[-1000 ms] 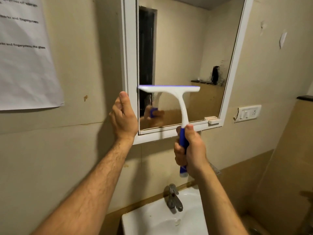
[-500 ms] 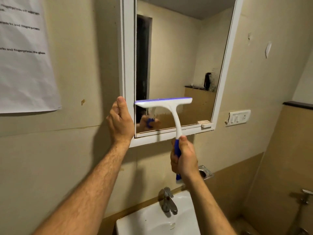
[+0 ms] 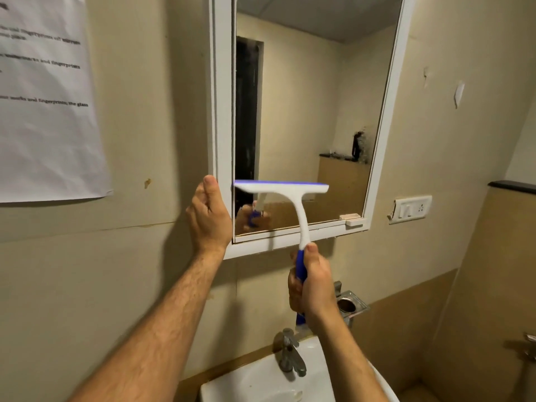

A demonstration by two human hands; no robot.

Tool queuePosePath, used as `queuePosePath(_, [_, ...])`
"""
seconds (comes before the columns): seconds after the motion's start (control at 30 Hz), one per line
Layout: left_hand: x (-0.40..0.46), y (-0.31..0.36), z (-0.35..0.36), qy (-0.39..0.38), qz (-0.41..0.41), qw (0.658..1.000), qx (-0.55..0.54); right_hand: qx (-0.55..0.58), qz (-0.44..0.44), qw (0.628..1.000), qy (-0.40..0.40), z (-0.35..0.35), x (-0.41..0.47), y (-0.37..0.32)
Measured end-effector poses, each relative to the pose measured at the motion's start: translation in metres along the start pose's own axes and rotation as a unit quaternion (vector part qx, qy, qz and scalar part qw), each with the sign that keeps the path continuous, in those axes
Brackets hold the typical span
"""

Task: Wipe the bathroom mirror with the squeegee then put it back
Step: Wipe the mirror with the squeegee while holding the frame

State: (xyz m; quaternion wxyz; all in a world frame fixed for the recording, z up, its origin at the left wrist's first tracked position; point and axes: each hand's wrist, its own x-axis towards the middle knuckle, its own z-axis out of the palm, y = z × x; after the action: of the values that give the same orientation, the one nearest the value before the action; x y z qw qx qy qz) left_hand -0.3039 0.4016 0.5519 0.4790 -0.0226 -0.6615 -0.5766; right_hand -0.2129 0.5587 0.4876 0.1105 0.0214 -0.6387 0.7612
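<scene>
A white-framed mirror (image 3: 310, 117) hangs on the beige wall. The squeegee (image 3: 285, 190) is white with a blue rubber edge and a blue handle. Its blade lies level across the lower left of the glass. My right hand (image 3: 311, 288) grips the blue handle below the frame's bottom edge. My left hand (image 3: 208, 219) holds the left side of the mirror frame (image 3: 222, 111) near its lower corner, thumb up along the edge. The glass reflects my hand and the handle.
A white sink (image 3: 261, 381) with a metal tap (image 3: 290, 353) sits below the hands. A metal wall holder (image 3: 349, 306) is right of my right hand. A switch plate (image 3: 410, 209) and a dark ledge (image 3: 512, 187) lie further right. A printed paper sheet (image 3: 46, 97) hangs at left.
The squeegee blade has slid down the left part of the glass, from mid-height toward the bottom edge. My left hand has stayed on the frame.
</scene>
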Motion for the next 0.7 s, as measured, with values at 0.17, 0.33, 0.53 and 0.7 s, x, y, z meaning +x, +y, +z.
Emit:
queuePosePath(0.17, [-0.001, 0.001, -0.001, -0.005, -0.009, 1.0, -0.009, 0.005, 0.0, 1.0, -0.004, 0.005, 0.006, -0.014])
queuePosePath(0.33, [-0.003, 0.003, -0.002, -0.012, -0.024, 0.999, -0.02, 0.003, 0.043, 0.999, 0.022, 0.001, -0.02, 0.022])
queuePosePath(0.53, [-0.003, 0.004, -0.002, -0.013, -0.026, 0.999, -0.017, -0.024, -0.039, 0.999, 0.027, -0.001, -0.007, -0.012])
queuePosePath(0.7, [-0.002, 0.005, -0.002, -0.015, -0.022, 0.999, -0.02, -0.043, -0.032, 0.998, 0.027, -0.009, -0.013, 0.012])
